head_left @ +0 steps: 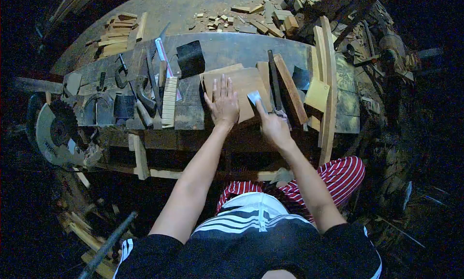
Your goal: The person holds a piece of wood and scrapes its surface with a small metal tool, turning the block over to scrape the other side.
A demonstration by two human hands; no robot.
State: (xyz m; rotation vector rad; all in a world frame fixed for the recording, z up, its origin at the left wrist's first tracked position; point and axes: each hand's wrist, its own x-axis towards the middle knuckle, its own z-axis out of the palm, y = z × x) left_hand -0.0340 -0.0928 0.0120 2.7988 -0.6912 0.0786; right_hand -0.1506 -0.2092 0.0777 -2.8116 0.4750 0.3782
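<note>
A flat wooden board lies on the workbench in front of me, over another pale piece of wood at its far edge. My left hand rests flat on the board's left part with its fingers spread. In my right hand is a scraper with a flat, shiny blade. The index finger stretches along the blade, and the other fingers curl around a handle they hide. The blade is over the right part of the board. Close to the right hand, a long dark tool lies beside a reddish-brown wooden strip.
Left of the board lie a ribbed wooden piece, dark sandpaper, a white ruler and several hand tools. A circular saw stands at the left end. Long wooden strips cross the bench on the right. Wood offcuts lie beyond.
</note>
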